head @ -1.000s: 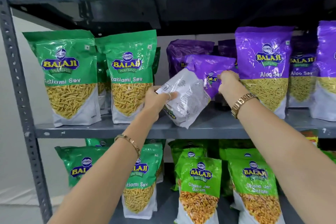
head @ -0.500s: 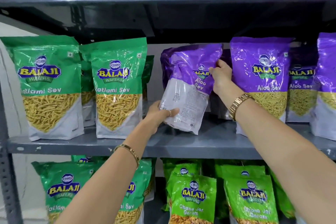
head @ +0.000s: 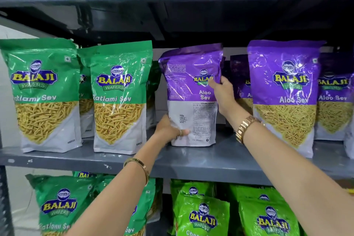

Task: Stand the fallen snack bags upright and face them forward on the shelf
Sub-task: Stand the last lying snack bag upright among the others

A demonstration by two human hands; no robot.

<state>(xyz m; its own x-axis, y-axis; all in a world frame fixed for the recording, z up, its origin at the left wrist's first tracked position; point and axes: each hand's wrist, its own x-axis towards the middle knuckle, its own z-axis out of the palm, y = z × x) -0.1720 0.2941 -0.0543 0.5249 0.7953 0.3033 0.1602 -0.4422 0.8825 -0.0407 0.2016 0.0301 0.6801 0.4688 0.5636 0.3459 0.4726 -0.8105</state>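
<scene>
Purple and now upright, an Aloo Sev bag (head: 191,94) stands on the middle shelf (head: 191,165), between the green Ratlami Sev bags (head: 118,97) toward the left end and the forward-facing Aloo Sev bags (head: 283,97) on the right. 1 second ago it lay tilted across both hands. The left hand (head: 168,130) grips its lower left corner; the right hand (head: 222,94) pinches its right edge. Printed back panel shows, so the bag likely needs turning.
</scene>
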